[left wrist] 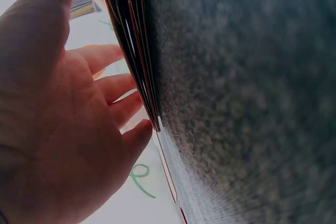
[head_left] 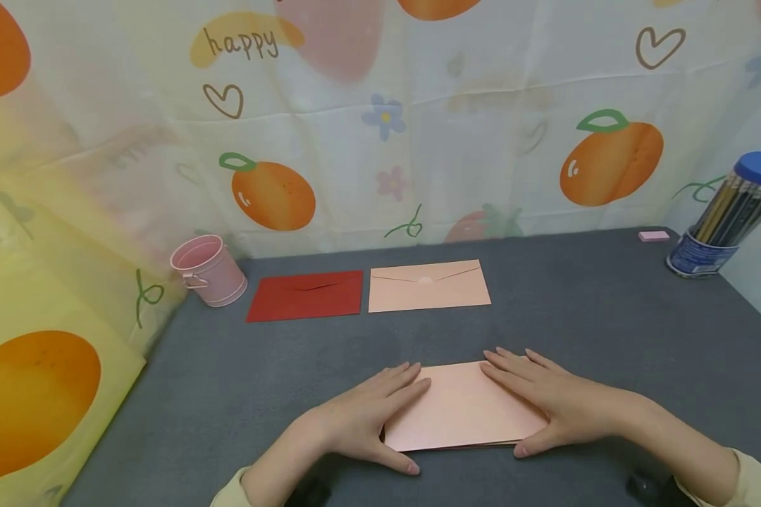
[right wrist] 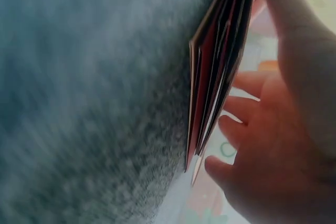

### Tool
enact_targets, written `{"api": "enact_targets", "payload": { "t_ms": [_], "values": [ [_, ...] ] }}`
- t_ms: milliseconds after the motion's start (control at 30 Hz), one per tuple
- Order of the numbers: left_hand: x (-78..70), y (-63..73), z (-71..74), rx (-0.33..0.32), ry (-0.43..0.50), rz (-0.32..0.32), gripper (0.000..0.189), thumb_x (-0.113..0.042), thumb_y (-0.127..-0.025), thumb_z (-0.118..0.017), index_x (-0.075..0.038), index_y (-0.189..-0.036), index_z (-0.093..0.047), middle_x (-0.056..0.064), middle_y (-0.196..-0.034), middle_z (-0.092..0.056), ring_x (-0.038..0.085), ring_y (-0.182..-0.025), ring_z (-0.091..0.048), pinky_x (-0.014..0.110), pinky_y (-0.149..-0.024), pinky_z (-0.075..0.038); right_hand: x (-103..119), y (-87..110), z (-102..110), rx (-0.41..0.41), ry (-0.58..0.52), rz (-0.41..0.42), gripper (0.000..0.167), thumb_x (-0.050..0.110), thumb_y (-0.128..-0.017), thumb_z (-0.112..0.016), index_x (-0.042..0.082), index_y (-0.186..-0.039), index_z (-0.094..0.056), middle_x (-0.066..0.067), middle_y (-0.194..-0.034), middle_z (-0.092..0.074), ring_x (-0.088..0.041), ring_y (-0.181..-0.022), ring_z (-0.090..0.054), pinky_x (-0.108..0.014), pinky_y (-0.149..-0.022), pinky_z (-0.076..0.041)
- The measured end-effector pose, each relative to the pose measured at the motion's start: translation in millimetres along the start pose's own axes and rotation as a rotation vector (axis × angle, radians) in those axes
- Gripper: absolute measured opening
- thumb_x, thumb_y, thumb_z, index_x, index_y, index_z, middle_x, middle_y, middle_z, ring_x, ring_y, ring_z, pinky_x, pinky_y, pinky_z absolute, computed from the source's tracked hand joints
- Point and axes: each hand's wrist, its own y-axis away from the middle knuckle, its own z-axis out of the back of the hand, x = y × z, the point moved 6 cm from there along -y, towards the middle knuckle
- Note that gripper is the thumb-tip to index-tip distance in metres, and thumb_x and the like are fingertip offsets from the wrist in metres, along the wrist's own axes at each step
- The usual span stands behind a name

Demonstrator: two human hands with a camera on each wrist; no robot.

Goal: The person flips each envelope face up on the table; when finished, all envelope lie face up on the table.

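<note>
Both hands are spread wide, fingers mostly straight, pinching nothing that I can see. The left hand is at nine o'clock on a pile of envelopes, with its fingers along that end and its thumb by the near edge. The right hand is at three o'clock, its fingers reaching over the far corner and its thumb near the front. How hard they push, I can't tell.

The pile lies flat on the dark gray table, close to the person, with plain pink on top. From the wrists I see pink, red and dark layers at its ends, but they are too squashed and blurry to count. The hands hide parts of both ends. Down by the person's sleeves, which are cut off, there are dark shapes I can't make out.

Going out from the pile, a pink envelope is near twelve o'clock and a red envelope is at ten. Farther out at ten stands a little pink bucket. Toward two o'clock are a pink block and a tub of pencils, its blue lid cut off at the side.
</note>
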Motion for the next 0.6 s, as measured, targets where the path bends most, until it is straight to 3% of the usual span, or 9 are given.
{"api": "enact_targets", "payload": {
  "t_ms": [233,600],
  "values": [
    [-5.0,3.0,1.9,-0.019,-0.071,-0.022,0.093,-0.057,-0.083,-0.07,-0.015,-0.155,-0.027,0.006,-0.162,-0.016,0.022,-0.148,-0.013,0.04,-0.117,-0.019,1.8,3.9,-2.3,-0.017,0.065,0.012,0.1,0.063,-0.083,-0.065,0.014,-0.157,-0.02,-0.011,-0.16,-0.02,-0.028,-0.144,-0.024,-0.011,-0.108,0.011],
    [-2.5,5.2,3.6,-0.031,-0.026,0.005,0.085,-0.055,-0.085,-0.068,-0.022,-0.154,-0.032,-0.001,-0.161,-0.018,0.019,-0.148,-0.015,0.044,-0.114,-0.026,4.5,4.4,1.0,-0.06,0.109,0.042,0.095,0.064,-0.084,-0.064,0.014,-0.155,-0.026,-0.01,-0.158,-0.027,-0.028,-0.142,-0.03,-0.009,-0.108,0.006]
  ]
}}
